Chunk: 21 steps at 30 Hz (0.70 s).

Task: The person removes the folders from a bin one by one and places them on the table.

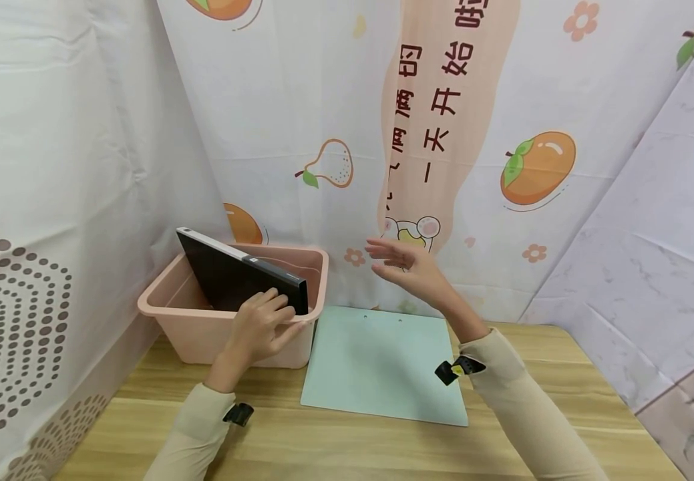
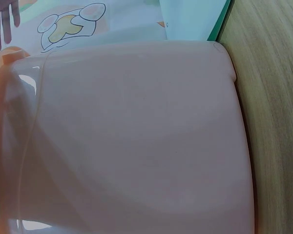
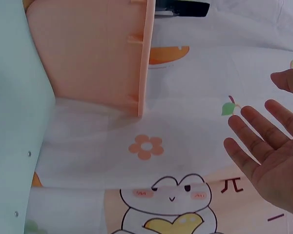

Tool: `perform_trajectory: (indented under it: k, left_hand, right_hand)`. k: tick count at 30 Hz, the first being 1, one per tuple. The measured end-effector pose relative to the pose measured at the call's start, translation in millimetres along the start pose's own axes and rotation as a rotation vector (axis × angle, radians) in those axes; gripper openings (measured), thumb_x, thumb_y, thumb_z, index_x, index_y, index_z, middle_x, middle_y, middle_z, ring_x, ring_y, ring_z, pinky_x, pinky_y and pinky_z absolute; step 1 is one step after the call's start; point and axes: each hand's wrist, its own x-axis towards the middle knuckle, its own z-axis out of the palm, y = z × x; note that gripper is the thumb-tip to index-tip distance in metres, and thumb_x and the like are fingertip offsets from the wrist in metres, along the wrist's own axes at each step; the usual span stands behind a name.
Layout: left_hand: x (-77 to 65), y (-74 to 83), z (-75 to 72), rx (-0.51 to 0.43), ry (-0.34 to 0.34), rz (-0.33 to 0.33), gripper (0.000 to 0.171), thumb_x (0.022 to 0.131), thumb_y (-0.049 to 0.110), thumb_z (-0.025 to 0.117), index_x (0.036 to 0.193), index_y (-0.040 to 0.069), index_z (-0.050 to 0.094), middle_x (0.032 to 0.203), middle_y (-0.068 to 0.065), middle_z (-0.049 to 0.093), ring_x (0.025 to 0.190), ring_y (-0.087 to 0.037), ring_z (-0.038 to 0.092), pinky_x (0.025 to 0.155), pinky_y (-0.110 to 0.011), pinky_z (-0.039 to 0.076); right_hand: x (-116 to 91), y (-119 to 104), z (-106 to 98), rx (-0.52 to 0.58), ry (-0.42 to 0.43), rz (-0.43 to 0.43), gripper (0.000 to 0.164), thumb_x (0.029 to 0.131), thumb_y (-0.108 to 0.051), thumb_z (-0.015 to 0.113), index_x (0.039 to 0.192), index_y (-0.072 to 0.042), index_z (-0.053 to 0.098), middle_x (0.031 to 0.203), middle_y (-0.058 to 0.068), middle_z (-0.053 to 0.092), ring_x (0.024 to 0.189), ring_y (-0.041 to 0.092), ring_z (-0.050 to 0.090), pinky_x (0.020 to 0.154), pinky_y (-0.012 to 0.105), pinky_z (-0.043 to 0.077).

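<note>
A slim black case (image 1: pixel 244 277) with a white-and-grey edge leans at a slant inside a pink plastic bin (image 1: pixel 202 334), its upper left end sticking out above the rim. My left hand (image 1: pixel 260 325) grips the lower right corner of the case with curled fingers, its thumb along the bin's front rim. The bin's side fills the left wrist view. My right hand (image 1: pixel 409 267) is raised in the air to the right of the bin, fingers extended and holding nothing. In the right wrist view, its palm and spread fingers show. The case's lower part is hidden inside the bin.
A pale mint-green board (image 1: pixel 383 364) with two small holes or studs lies on the wooden table (image 1: pixel 322 441), right beside the bin. White printed curtains (image 1: pixel 334 100) hang behind and on both sides of the table.
</note>
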Motion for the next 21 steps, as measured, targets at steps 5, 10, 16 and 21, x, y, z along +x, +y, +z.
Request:
perform_trajectory:
  k: [5,10,16,21]
  left_hand:
    - [0.9,0.2,-0.8,-0.002,0.007,0.006,0.039,0.097,0.041,0.06,0.069,0.013,0.064,0.07,-0.002,0.059,0.065,-0.019,0.046,0.056,-0.031,0.041]
    - [0.5,0.2,-0.7,0.001,0.001,0.003,0.04,0.097,0.042,0.059,0.069,0.014,0.064,0.071,-0.002,0.06,0.065,-0.019,0.046,0.056,-0.031,0.042]
    - [0.5,0.5,-1.0,0.006,-0.003,0.004,0.046,0.101,0.045,0.054,0.07,0.013,0.065,0.072,-0.002,0.062,0.066,-0.019,0.048,0.057,-0.032,0.043]
    - [-0.2,0.9,-1.1,0.012,-0.007,0.002,0.049,0.102,0.047,0.051,0.07,0.013,0.066,0.073,-0.003,0.063,0.067,-0.02,0.05,0.058,-0.032,0.045]
  right_hand:
    - [7,-4,14,0.069,-0.049,-0.017,0.049,0.098,-0.012,0.067,0.146,-0.014,0.055,0.144,0.011,0.061,0.131,0.026,0.061,0.104,0.041,0.053]
    - [12,-8,27,0.064,-0.074,-0.025,0.051,0.098,-0.013,0.067,0.147,-0.015,0.054,0.144,0.011,0.061,0.132,0.028,0.06,0.105,0.044,0.052]
    - [16,-11,39,0.06,-0.082,-0.025,0.052,0.098,-0.014,0.068,0.148,-0.015,0.053,0.148,0.012,0.057,0.133,0.026,0.06,0.105,0.044,0.052]
    - [18,-12,47,0.067,-0.087,-0.04,0.052,0.098,-0.015,0.067,0.148,-0.016,0.053,0.149,0.008,0.057,0.133,0.028,0.06,0.104,0.043,0.053]
